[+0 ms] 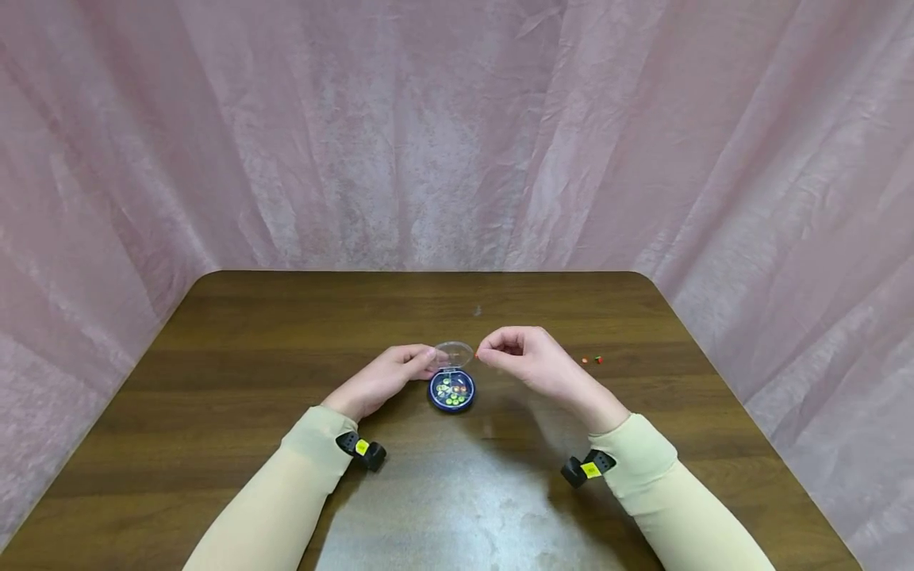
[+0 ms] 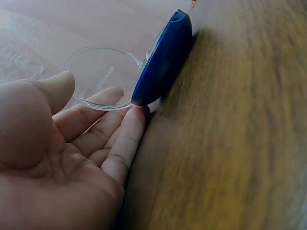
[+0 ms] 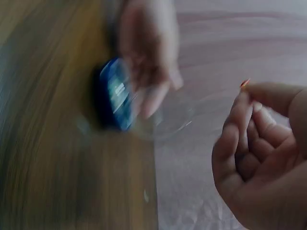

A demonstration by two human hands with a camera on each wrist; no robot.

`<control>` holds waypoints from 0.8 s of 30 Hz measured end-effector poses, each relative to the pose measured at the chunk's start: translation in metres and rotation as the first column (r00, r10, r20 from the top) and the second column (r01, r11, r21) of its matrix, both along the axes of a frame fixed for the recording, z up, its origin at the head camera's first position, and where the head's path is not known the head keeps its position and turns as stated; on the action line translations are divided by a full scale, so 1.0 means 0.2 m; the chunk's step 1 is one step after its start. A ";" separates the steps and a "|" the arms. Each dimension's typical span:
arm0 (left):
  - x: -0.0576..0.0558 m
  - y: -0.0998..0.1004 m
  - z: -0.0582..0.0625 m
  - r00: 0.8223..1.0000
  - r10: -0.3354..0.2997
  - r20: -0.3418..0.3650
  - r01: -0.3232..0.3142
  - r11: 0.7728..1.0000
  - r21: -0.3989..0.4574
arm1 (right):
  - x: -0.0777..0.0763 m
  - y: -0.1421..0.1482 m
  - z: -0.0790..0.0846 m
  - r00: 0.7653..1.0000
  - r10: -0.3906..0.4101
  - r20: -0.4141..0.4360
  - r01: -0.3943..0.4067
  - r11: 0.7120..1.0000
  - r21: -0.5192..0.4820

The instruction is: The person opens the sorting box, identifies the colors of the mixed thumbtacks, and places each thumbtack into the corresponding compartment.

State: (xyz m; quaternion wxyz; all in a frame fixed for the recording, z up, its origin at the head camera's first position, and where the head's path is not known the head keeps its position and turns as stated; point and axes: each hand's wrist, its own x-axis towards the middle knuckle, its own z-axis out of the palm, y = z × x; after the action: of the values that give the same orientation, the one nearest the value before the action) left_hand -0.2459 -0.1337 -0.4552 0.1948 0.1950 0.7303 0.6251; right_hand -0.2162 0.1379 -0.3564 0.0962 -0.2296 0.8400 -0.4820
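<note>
A round blue case (image 1: 433, 398) lies on the table with its hinged clear lid (image 1: 455, 350) raised. Several small green, yellow and orange pieces (image 1: 455, 399) are in its sections. My left hand (image 1: 385, 379) holds the lid at its left edge, thumb on one side and fingers on the other, as the left wrist view shows; a fingertip (image 2: 137, 112) lies beside the case's blue base (image 2: 165, 62). To the right of the lid, above the table, my right hand (image 1: 531, 361) pinches a tiny orange-red piece (image 3: 245, 83) between thumb and index finger. Its exact kind is too small to tell.
On the wooden table (image 1: 286, 317), right of my right hand, lie a small orange piece (image 1: 585, 360) and a red-and-green one (image 1: 599, 359). A faint whitish spot (image 1: 478, 310) shows farther back. Pink curtains (image 1: 400, 143) hang behind the table and at both sides.
</note>
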 end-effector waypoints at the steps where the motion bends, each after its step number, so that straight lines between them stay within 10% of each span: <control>1: 0.00 0.00 0.00 1.000 0.001 0.003 -0.001 1.000 0.000 | -0.01 -0.01 -0.02 0.996 -0.022 -0.089 0.031 0.994 0.106; 9: 0.00 0.00 -0.01 0.999 0.022 0.024 -0.022 1.000 0.003 | -0.03 -0.09 -0.16 0.817 0.121 -0.564 0.214 0.844 0.491; 24: 0.00 0.01 -0.01 1.000 0.012 0.024 -0.013 1.000 0.018 | -0.05 -0.18 -0.28 0.674 0.322 -0.665 0.236 0.759 0.607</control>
State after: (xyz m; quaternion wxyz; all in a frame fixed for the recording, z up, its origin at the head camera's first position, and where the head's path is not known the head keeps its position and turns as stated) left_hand -0.2454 -0.1325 -0.4575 0.1978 0.1846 0.7233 0.6353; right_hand -0.2267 0.1027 -0.4121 -0.1656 -0.3766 0.9112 -0.0224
